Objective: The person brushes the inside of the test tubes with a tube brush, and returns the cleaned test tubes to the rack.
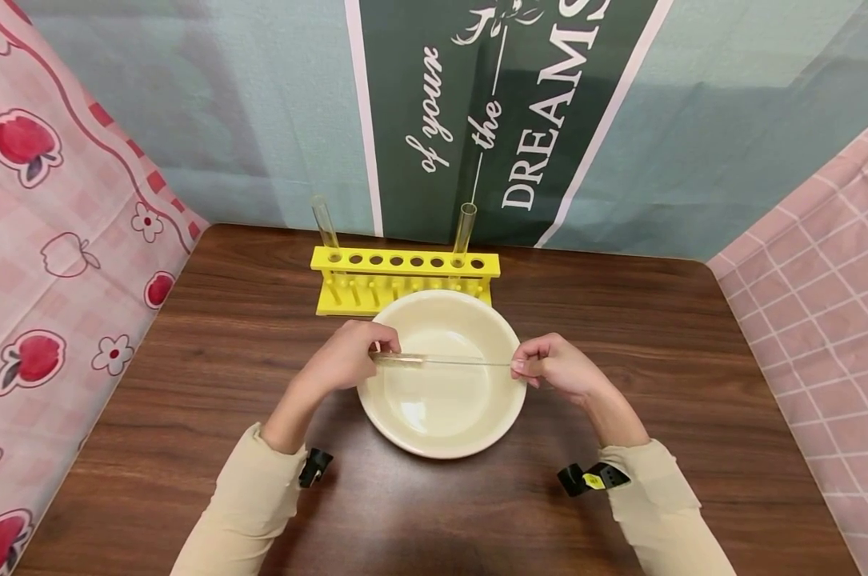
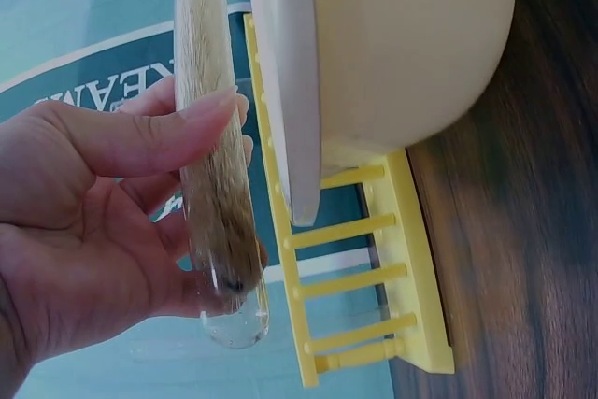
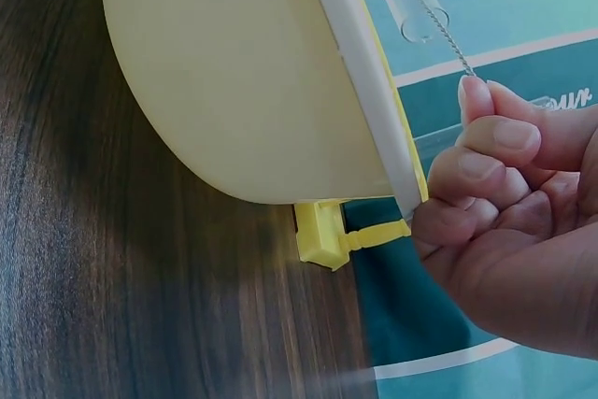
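Observation:
Over the cream basin [image 1: 434, 444], my left hand [image 1: 350, 352] grips a glass test tube [image 2: 234, 324] near its rounded end, thumb across the glass. Inside that tube sit the pale bristles of a test tube brush [image 2: 220, 184], filling it nearly down to the closed end. The brush's twisted wire handle [image 3: 432, 18] comes out of the tube's mouth toward the right. At the wire's end my right hand [image 1: 559, 366] pinches it between thumb and forefinger, with the other fingers curled. Tube and wire lie roughly level across the basin.
Behind the basin stands a yellow test tube rack [image 1: 405, 264] with two upright tubes, one at the left end [image 1: 326, 224] and another near the right [image 1: 464, 232]. The brown wooden table [image 1: 621, 320] meets a printed cloth at the back [image 1: 261, 144].

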Demonstrator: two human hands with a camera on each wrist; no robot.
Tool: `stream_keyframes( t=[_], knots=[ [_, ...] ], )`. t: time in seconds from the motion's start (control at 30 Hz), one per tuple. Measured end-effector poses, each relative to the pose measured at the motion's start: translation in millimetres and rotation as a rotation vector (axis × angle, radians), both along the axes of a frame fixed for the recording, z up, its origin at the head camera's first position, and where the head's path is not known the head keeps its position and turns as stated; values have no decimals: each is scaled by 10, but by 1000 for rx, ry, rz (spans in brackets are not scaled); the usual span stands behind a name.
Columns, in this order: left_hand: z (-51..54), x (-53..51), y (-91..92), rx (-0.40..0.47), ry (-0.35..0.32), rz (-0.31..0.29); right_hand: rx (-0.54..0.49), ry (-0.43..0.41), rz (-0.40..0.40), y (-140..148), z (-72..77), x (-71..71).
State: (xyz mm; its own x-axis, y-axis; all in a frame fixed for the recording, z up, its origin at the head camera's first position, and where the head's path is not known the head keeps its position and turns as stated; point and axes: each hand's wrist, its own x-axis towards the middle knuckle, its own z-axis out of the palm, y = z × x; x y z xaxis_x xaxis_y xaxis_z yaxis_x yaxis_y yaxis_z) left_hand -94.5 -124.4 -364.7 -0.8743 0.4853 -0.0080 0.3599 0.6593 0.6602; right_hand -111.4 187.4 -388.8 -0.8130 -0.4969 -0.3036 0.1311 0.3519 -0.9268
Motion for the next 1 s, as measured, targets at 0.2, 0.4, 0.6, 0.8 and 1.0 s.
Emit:
stream_keyframes(
  t=[0.2,0.4,0.6,0.8,1.0],
  knots=[
    [12,11,80,-2,14,-5,4,9,-1,-23,10,9],
    [18,11,127,-21,10,5,25,17,1,-37,13,11],
    [27,13,129,-37,-7,23,47,13,-10,-40,27,2],
    [36,17,131,-41,-12,28,62,15,-11,-29,34,-4],
    [42,12,110,-3,-23,10,76,28,5,-7,40,-21]
  ],
)
